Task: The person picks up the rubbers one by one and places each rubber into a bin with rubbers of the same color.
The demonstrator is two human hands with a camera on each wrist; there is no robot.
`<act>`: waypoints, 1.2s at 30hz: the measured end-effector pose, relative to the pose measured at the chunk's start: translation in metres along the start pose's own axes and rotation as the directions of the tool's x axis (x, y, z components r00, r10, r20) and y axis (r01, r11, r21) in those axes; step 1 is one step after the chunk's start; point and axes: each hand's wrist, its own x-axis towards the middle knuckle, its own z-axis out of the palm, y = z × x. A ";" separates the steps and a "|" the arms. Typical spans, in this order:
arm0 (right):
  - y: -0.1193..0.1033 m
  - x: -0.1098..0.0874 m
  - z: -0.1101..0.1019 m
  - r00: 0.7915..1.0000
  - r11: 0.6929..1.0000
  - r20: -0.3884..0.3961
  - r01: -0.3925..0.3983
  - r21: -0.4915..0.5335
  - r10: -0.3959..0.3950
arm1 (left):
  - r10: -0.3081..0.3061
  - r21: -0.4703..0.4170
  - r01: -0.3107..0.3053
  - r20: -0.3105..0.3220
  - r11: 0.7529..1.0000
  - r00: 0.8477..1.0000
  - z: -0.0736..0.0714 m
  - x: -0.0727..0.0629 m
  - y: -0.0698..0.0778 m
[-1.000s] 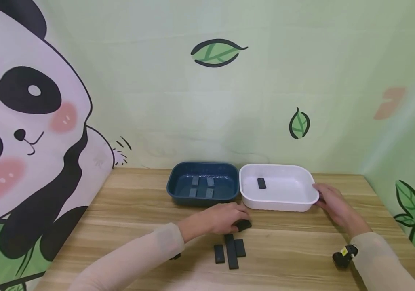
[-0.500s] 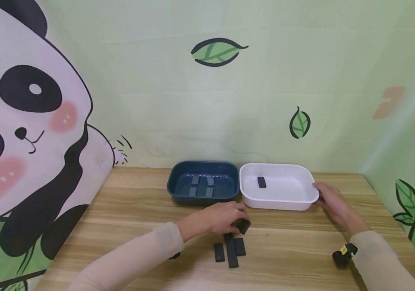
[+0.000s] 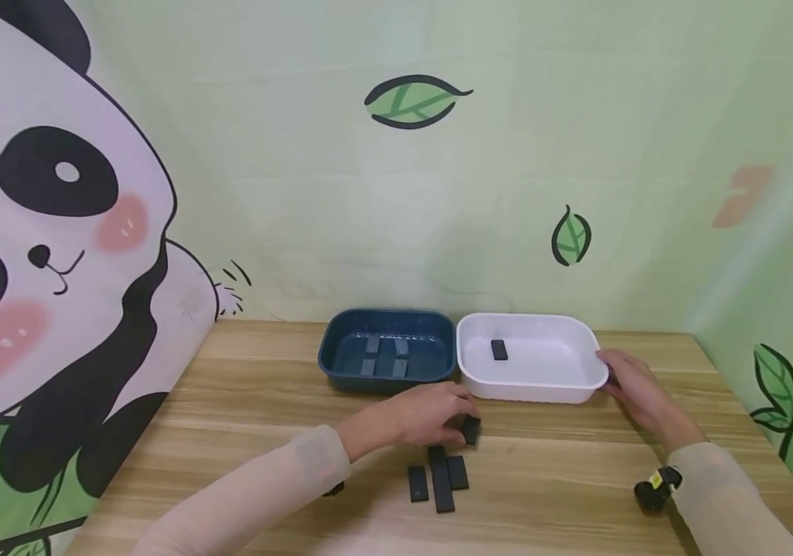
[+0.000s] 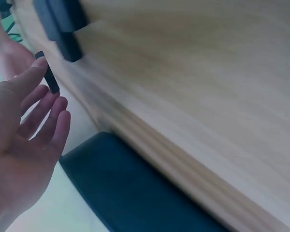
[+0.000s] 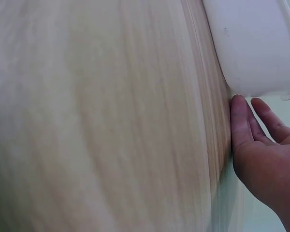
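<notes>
My left hand [image 3: 431, 415] pinches a small black rectangular tile [image 3: 471, 431] between thumb and fingertips, above the tabletop in front of the two trays. In the left wrist view the tile [image 4: 50, 77] is seen edge-on, its other fingers loosely bent. Just nearer than this hand lie several more black tiles [image 3: 441, 486], side by side. A white tray [image 3: 531, 392] stands at the back, with one black tile [image 3: 499, 350] in it. Against its right end rests my right hand [image 3: 635, 386]; in the right wrist view the extended fingers [image 5: 240, 121] reach the tray's outer wall.
A dark blue tray [image 3: 385, 382] stands left of the white one, nearly touching it, with several grey-black tiles [image 3: 401, 368] in rows. Both trays are on a wooden table [image 3: 257, 371] close to a printed cloth backdrop [image 3: 438, 232]. A black wrist camera [image 3: 653, 494] hangs at the right sleeve.
The tile in my left hand has turned from lying flat to upright between the fingers. The hand itself has barely shifted. My right hand and the trays stay put.
</notes>
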 end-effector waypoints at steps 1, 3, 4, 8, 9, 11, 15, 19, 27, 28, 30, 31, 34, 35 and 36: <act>0.000 0.000 0.000 1.000 1.000 -0.001 0.000 0.001 0.000 | 0.002 -0.016 -0.002 -0.013 1.000 1.000 -0.002 0.001 0.001; 0.001 0.001 -0.001 1.000 1.000 0.004 0.000 -0.002 0.000 | 0.007 -0.034 -0.009 -0.044 0.999 0.999 -0.006 0.005 0.003; 0.001 0.001 -0.001 1.000 1.000 0.004 0.002 -0.003 -0.002 | 0.011 -0.046 -0.014 -0.059 0.999 0.998 -0.008 0.006 0.004; 0.001 0.002 -0.001 1.000 1.000 0.003 0.009 -0.004 -0.009 | 0.006 -0.100 -0.017 -0.116 0.995 0.993 -0.020 0.015 0.006; 0.001 0.002 0.000 1.000 1.000 0.002 0.009 -0.003 -0.009 | -0.003 -0.117 -0.012 -0.128 0.993 0.992 -0.023 0.017 0.006; 0.001 0.002 0.000 1.000 1.000 -0.001 0.009 0.000 -0.009 | -0.034 -0.152 0.012 -0.147 0.988 0.989 -0.030 0.023 0.005; 0.002 0.001 -0.001 1.000 1.000 -0.001 0.003 0.004 -0.003 | -0.097 -0.213 0.058 -0.178 0.975 0.979 -0.042 0.039 0.000; 0.002 0.000 -0.001 1.000 1.000 0.004 -0.003 0.006 0.003 | -0.128 -0.239 0.076 -0.211 0.968 0.969 -0.047 0.060 -0.008; 0.003 0.000 -0.002 1.000 1.000 0.008 -0.014 -0.002 0.014 | -0.204 -0.220 0.153 -0.230 0.963 0.952 -0.039 0.107 -0.019; 0.003 -0.001 -0.002 1.000 1.000 0.007 -0.016 -0.002 0.016 | -0.211 -0.218 0.161 -0.230 0.963 0.950 -0.037 0.112 -0.020; 0.003 -0.001 -0.002 1.000 1.000 0.005 -0.018 -0.003 0.018 | -0.229 -0.222 0.177 -0.234 0.959 0.945 -0.032 0.123 -0.022; 0.002 -0.001 -0.002 1.000 1.000 0.006 -0.016 -0.004 0.016 | -0.239 -0.222 0.187 -0.237 0.957 0.942 -0.030 0.128 -0.024; 0.001 -0.001 -0.001 1.000 1.000 0.002 -0.011 0.000 0.011 | -0.284 -0.241 0.226 -0.246 0.944 0.927 -0.023 0.140 -0.028; 0.001 0.000 -0.001 1.000 1.000 0.001 -0.009 0.000 0.009 | -0.303 -0.253 0.241 -0.246 0.937 0.921 -0.020 0.143 -0.029; 0.000 0.000 -0.001 1.000 1.000 0.002 -0.009 0.002 0.009 | -0.322 -0.262 0.258 -0.245 0.930 0.915 -0.019 0.146 -0.030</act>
